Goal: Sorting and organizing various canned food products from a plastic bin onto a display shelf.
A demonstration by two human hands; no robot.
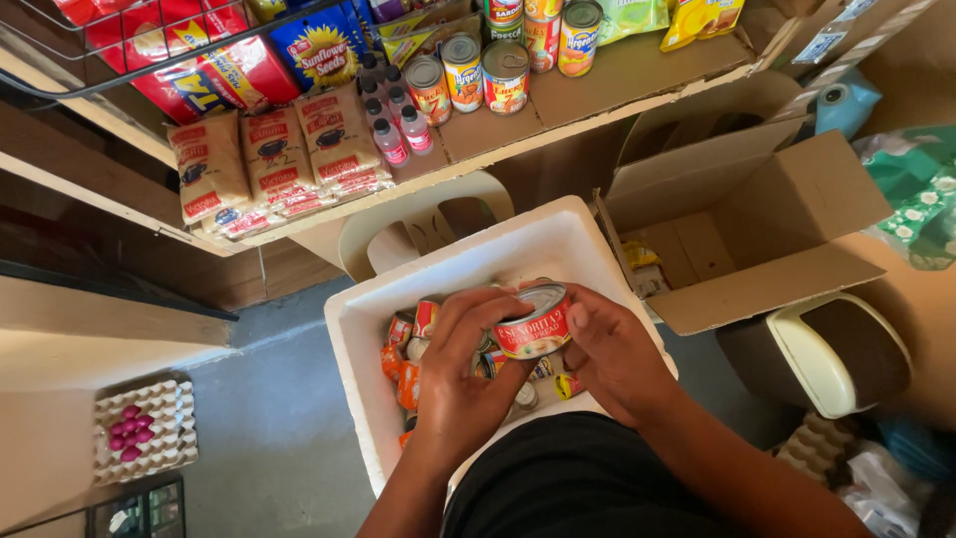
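In front of me runs the wooden shelf (617, 75), stocked with upright cans, small bottles (390, 139), brown packets (269, 149) and bright snack bags. Below it, to my right, an empty cardboard box (787, 214) lies open, and beside that stands a small bin with a cream swing lid (827, 354). Off to my left an egg tray (149, 428) on the floor holds a few pink eggs.

Right under me sits the white foam box (518, 244), with more cans lying loose in its bottom. I hold one can (533, 321) just above them, tilted, its red and white label facing up. My left hand (463, 369) wraps its near end with curled fingers; my right hand (612, 349) cups the other end, thumb on the rim. Both hands are closed on it.

I judge I'm at the lifting-out stage. The next move would need the can turned upright and a free gap found among the cans on the shelf.
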